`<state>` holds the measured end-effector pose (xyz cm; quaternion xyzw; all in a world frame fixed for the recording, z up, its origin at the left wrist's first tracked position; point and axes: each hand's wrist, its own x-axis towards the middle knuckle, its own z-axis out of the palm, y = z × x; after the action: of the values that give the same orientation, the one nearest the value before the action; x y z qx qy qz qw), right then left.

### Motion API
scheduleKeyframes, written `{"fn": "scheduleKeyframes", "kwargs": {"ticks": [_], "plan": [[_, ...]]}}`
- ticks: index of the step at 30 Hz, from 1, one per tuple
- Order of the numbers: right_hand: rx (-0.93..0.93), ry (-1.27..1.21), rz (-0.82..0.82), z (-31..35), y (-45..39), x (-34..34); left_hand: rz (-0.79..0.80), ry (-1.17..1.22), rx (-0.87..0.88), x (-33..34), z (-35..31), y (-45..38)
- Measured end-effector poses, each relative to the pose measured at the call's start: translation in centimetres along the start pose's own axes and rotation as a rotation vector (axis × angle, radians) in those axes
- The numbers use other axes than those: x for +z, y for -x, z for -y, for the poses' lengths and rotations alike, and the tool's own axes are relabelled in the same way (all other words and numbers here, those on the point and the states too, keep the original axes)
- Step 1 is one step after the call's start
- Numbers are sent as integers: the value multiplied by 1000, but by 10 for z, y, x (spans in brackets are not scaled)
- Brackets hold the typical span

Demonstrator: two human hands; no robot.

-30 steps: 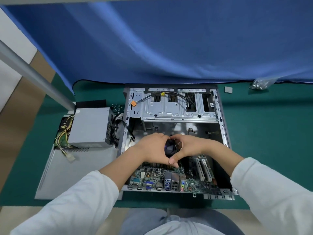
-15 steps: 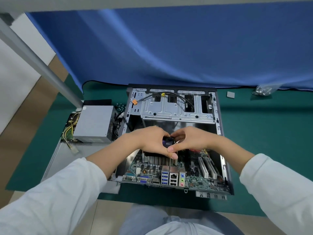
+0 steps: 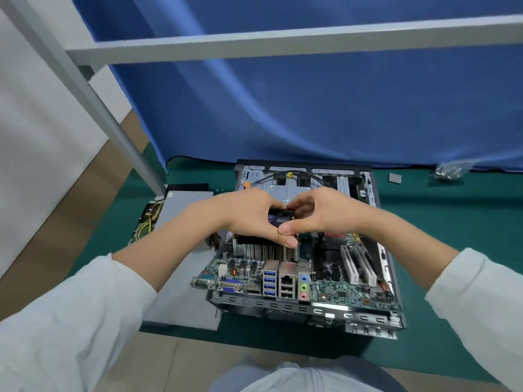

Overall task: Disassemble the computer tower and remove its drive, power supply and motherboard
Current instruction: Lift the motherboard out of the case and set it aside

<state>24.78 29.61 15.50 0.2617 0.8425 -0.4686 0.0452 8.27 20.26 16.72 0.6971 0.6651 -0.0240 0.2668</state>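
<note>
Both hands, left grip point(image 3: 249, 215) and right grip point(image 3: 325, 213), are clamping the cooler point(image 3: 278, 217) and raising the motherboard point(image 3: 325, 281) above the case point(image 3: 370, 321) near the counter's point(image 3: 441, 244) front edge; keeping it level should be sparing the ports point(image 3: 268, 281).

No text can be read from where I stand. The motherboard point(image 3: 334, 284) carries small white printing near its front edge, beside the coloured audio sockets, but the letters are too blurred to make out. The round sticker on the cooler fan point(image 3: 278, 217), seen between the two hands, shows a purple patch and nothing legible. The grey power supply point(image 3: 181, 205) off to the left shows no label on the faces turned this way.
</note>
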Motion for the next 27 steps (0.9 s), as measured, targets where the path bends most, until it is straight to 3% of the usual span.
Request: {"fn": "scheduleKeyframes", "kwargs": {"ticks": [8, 14, 27], "plan": [[-89, 33, -76, 70, -31, 60, -166, -94, 3, -2, 59, 78], [-143, 50, -57, 104, -58, 123, -171, -12, -61, 22, 113, 137], [-150, -19, 147, 137, -102, 211, -227, 165, -136, 61, 175, 212]]}}
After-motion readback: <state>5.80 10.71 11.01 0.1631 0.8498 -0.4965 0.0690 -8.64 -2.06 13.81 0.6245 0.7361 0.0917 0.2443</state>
